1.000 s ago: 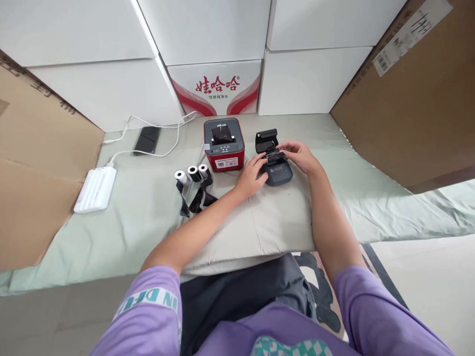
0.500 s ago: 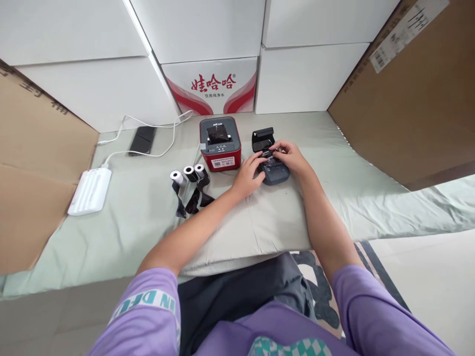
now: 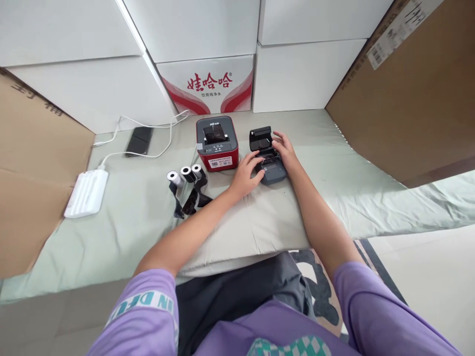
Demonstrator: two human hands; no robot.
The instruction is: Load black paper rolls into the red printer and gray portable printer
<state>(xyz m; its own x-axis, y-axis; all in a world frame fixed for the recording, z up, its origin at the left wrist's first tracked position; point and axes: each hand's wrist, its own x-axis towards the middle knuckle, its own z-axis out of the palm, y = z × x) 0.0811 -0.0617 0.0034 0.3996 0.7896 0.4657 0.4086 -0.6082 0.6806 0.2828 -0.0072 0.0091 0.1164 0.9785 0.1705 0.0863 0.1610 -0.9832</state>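
A small dark portable printer (image 3: 273,173) lies on the cloth with its hinged lid (image 3: 260,137) raised. My left hand (image 3: 245,174) is at its left side, fingertips over the roll bay and thumb on the front part of the body. Along the right side, my right hand (image 3: 286,152) has its fingers bent against the lid and hinge. The inside of the bay is dark and partly covered by my fingers. Left of my left hand stands a red and black desktop printer (image 3: 218,144). Rolls of paper (image 3: 186,175) with dark unrolled tails stand by my left forearm.
A white power bank (image 3: 87,194) with a white cable (image 3: 148,154) lies at the left, near a black phone (image 3: 139,141). White boxes (image 3: 208,29) line the back. Brown cardboard (image 3: 411,99) stands at the right, and more cardboard (image 3: 33,173) at the left.
My right hand has shifted from over the roll bay to the lid's right side, uncovering more of the inside. My left hand stays at the left side. The view has shifted slightly.
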